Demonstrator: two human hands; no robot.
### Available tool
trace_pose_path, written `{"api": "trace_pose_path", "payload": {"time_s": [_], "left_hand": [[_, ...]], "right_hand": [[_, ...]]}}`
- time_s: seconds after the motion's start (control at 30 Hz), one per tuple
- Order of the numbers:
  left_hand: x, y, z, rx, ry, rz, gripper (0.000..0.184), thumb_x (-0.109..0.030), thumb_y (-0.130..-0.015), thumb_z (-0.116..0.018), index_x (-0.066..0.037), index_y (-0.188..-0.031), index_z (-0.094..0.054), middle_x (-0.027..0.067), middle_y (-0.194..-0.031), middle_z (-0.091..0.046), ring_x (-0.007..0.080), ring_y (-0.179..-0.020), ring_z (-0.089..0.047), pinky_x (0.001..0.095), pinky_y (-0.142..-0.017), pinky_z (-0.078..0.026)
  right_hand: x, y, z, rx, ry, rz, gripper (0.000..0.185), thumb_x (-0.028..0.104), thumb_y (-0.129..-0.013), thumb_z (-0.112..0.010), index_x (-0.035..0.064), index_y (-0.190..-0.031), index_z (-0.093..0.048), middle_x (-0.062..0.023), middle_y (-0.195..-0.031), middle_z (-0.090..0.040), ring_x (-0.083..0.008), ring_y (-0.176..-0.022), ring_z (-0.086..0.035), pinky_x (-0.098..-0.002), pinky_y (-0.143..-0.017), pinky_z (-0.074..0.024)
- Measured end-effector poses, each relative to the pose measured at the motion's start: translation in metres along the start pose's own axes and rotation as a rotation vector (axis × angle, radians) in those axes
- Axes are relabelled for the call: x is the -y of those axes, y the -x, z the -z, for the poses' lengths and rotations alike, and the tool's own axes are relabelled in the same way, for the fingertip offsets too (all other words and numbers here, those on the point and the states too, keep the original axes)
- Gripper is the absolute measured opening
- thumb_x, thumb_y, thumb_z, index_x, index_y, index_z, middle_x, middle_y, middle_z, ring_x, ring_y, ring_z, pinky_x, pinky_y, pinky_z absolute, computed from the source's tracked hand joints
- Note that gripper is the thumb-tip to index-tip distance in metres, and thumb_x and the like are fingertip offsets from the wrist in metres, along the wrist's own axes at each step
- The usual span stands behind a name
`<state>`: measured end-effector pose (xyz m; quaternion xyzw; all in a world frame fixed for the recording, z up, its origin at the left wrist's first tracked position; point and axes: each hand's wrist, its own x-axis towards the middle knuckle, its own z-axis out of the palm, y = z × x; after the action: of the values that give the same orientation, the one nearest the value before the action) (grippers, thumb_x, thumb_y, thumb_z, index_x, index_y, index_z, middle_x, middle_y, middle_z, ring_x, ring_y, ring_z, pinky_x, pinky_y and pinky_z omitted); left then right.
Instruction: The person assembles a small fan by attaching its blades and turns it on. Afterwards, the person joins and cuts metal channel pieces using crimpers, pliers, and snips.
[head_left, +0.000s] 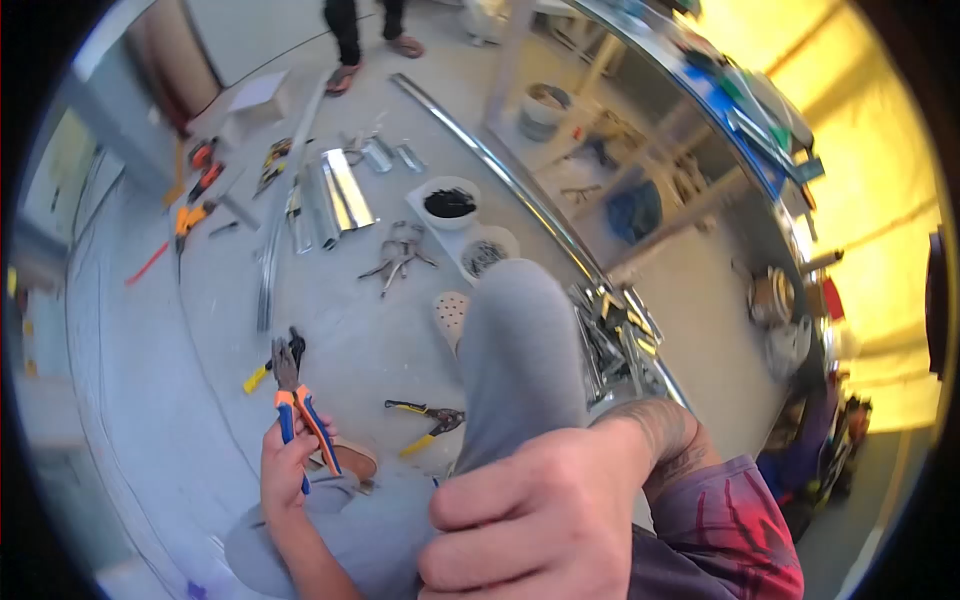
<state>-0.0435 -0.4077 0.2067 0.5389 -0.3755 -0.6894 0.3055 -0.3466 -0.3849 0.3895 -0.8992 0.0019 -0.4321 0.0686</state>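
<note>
My left hand [285, 455] is wrapped round the handles of pliers [305, 415] with orange and blue grips, their dark jaws pointing up. Close to the camera is my right hand [535, 520], its fingers curled in front of my raised knee [530, 350]. Whatever those fingers may hold is hidden. Just past the plier jaws lies a yellow-and-black hand tool [262, 376]. Yellow-and-black snips [430, 422] rest on the floor between my left hand and the knee.
Beyond the knee stand tubs of black screws [450, 203] and silver screws [484, 252]. A long metal profile [490, 165] crosses the floor, with metal offcuts [620, 330] at right. An orange power tool [190, 220] lies left. Another person's feet [342, 80] show at top.
</note>
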Motion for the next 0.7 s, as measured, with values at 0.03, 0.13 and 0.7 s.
{"api": "trace_pose_path", "payload": {"time_s": [0.03, 0.13, 0.7], "left_hand": [[-0.005, 0.006, 0.001, -0.035, 0.038, -0.001, 0.053, 0.003, -0.077, -0.047, 0.009, -0.130, -0.046, 0.0169, -0.105, -0.062, 0.0249, -0.094, -0.063, 0.0367, -0.083, -0.052], [-0.012, 0.015, 0.016, -0.034, 0.065, -0.071, 0.050, 0.004, -0.078, -0.046, 0.007, -0.127, -0.050, 0.0152, -0.105, -0.063, 0.0234, -0.094, -0.064, 0.0346, -0.087, -0.050], [0.120, -0.094, 0.021, -0.274, -0.499, 0.301, 0.045, -0.028, -0.079, -0.062, 0.005, -0.109, -0.056, 0.0171, -0.087, -0.066, 0.0317, -0.079, -0.065, 0.0407, -0.070, -0.050]], "right_hand": [[-0.007, -0.011, -0.020, 0.018, -0.043, 0.022, 0.022, 0.020, -0.080, -0.068, 0.0133, -0.100, -0.065, -0.0049, -0.083, -0.054, -0.0182, -0.066, -0.054, -0.0294, -0.054, -0.0437], [-0.026, -0.032, -0.059, -0.362, 0.173, 0.034, 0.009, 0.013, -0.080, -0.064, 0.0104, -0.089, -0.063, 0.0029, -0.068, -0.042, -0.0107, -0.053, -0.040, -0.0231, -0.045, -0.0308], [-0.168, 0.010, -0.099, 0.519, 0.085, -0.744, 0.034, 0.027, -0.084, -0.067, 0.0080, -0.110, -0.057, -0.0139, -0.090, -0.060, -0.0342, -0.080, -0.060, -0.0423, -0.069, -0.0499]]}}
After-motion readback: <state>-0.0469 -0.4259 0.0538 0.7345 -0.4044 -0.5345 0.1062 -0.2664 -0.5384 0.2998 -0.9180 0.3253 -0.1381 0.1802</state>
